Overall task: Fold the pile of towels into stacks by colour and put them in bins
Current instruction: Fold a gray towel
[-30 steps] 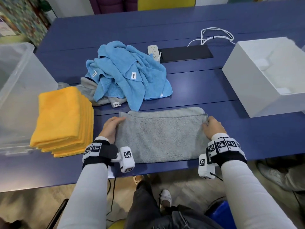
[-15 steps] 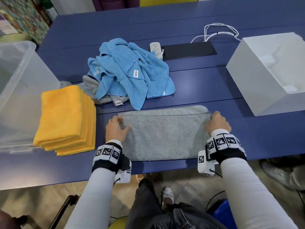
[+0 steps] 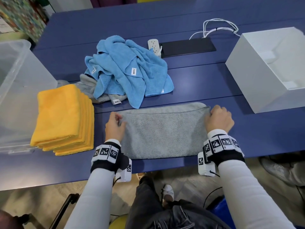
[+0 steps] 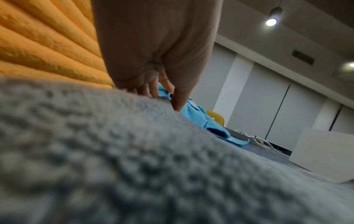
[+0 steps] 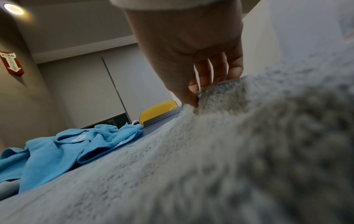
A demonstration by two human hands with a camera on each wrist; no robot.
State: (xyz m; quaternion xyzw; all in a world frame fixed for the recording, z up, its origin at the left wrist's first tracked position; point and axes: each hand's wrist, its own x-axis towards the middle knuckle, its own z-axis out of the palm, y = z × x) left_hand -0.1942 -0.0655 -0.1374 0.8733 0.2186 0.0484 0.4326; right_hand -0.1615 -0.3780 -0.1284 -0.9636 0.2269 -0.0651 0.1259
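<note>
A: Head view, entry one. Where was the grey towel (image 3: 162, 131)?

B: Folded flat on the blue table (image 3: 206, 83), at the near edge. The left hand (image 3: 113, 128) pinched its far left corner; the right hand (image 3: 218, 119) was curled around its far right corner. A stack of folded yellow towels (image 3: 63, 119) sat just to the left, beside a clear plastic bin (image 3: 21, 90). The heap of blue towels (image 3: 127, 70) lay beyond, over some grey cloth. A white bin (image 3: 257, 76) stood to the right; a power strip (image 3: 154, 46) and a black slab (image 3: 187, 47) were farther back.

A: Left wrist view?

B: Thumb and fingers (image 4: 177, 97) closed on the grey towel's (image 4: 134, 159) edge. Yellow towel layers (image 4: 47, 42) filled the upper left; blue towels (image 4: 210, 122) and the white bin (image 4: 321, 154) were beyond.

A: Right wrist view?

B: The thumb (image 5: 188, 97) and fingers gripped a raised corner of the grey towel (image 5: 210, 159). The blue towels (image 5: 63, 150) lay to the left, with a yellow chair (image 5: 159, 109) behind the table.
</note>
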